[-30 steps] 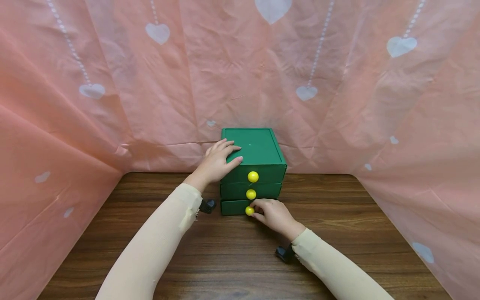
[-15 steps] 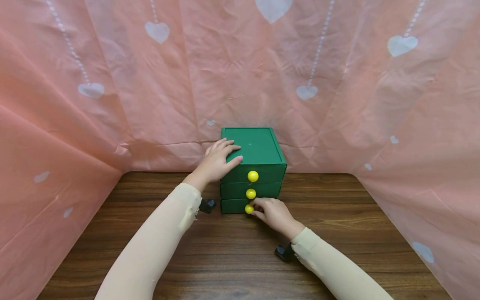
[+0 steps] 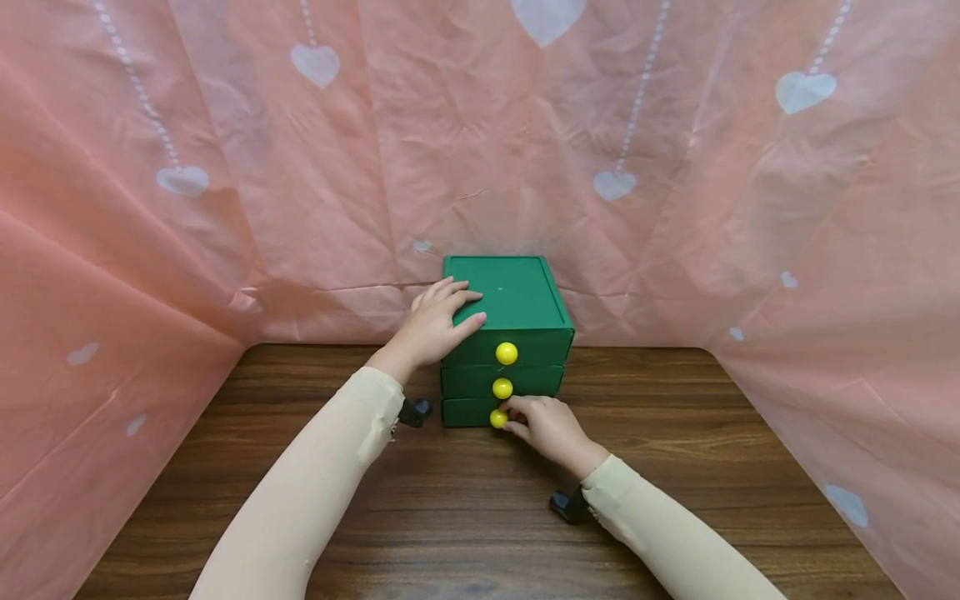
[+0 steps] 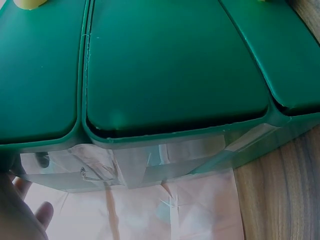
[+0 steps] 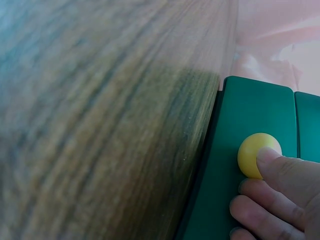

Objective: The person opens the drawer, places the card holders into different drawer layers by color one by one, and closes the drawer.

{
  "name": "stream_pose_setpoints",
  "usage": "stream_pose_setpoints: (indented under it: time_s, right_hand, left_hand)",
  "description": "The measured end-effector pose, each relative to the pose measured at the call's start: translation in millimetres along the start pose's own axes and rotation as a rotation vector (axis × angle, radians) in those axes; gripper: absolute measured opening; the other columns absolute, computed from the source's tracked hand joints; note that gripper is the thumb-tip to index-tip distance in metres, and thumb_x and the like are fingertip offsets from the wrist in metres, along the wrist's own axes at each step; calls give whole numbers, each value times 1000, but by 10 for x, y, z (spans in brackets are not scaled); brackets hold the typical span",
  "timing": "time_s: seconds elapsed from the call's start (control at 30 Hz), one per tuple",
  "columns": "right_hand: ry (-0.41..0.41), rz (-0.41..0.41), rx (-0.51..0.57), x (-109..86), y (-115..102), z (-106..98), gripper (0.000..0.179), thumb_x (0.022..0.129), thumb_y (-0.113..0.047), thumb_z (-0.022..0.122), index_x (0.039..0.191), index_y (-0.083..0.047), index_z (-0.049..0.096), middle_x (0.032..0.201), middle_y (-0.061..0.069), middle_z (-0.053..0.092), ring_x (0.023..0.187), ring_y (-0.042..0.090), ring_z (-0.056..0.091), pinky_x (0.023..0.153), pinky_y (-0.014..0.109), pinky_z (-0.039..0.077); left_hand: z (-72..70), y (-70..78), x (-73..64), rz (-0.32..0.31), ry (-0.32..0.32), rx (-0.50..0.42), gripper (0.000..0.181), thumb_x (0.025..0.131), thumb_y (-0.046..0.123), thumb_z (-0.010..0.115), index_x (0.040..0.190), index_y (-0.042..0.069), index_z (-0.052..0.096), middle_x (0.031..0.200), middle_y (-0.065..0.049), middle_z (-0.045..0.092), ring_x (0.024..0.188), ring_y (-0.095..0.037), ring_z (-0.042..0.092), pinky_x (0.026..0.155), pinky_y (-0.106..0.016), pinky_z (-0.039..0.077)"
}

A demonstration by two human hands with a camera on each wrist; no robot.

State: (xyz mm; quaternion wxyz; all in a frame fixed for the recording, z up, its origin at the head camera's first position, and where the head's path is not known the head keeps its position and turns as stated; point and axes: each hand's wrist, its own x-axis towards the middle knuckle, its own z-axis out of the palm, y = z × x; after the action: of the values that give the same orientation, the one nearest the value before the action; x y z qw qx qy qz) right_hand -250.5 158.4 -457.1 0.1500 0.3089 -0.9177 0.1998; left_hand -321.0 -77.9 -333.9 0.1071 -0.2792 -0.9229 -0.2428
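A green drawer cabinet (image 3: 513, 292) with three stacked drawers stands at the back of the table. Each drawer front carries a round yellow knob: a top knob (image 3: 506, 353), a middle knob (image 3: 502, 388) and a bottom knob (image 3: 498, 418). My left hand (image 3: 435, 325) rests on the cabinet's top left edge with its fingers spread. At the bottom drawer (image 5: 260, 110), my right hand (image 3: 551, 429) pinches the bottom knob. In the right wrist view the thumb lies on that yellow knob (image 5: 252, 155). All three drawer fronts sit roughly flush with the cabinet.
The brown wooden table (image 3: 472, 517) extends in front of the cabinet and to both sides. Pink cloth (image 3: 480, 167) with white hearts hangs behind it and along the left and right. Black wrist-camera mounts stick out below both cuffs.
The bottom drawer has slid slightly inward since one second ago, with my right hand at its knob. Between half a second ago and now nothing visibly moves. The left hand stays in place.
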Motion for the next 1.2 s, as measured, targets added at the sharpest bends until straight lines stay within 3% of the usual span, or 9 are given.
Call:
stream_pose_setpoints:
  time_s: [0.87,1.2]
  right_hand:
    - [-49,32,-11,-16,-43,-28,17,89,-19,78,105,-16,74,93,-3,73,82,14,68,70,34,55]
    - [-65,23,2,-32,-75,-126,17,89,-17,78,105,-15,75,99,-2,73,87,15,68,76,37,56]
  left_hand:
    - [-16,22,-20,-2,3,3,55,103,54,44,147,22,51,160,-5,33,152,-24,13,118,-57,12]
    - [-20,31,-12,0,8,5,55,103,54,45,146,21,52,159,-6,35,152,-25,14,118,-58,13]
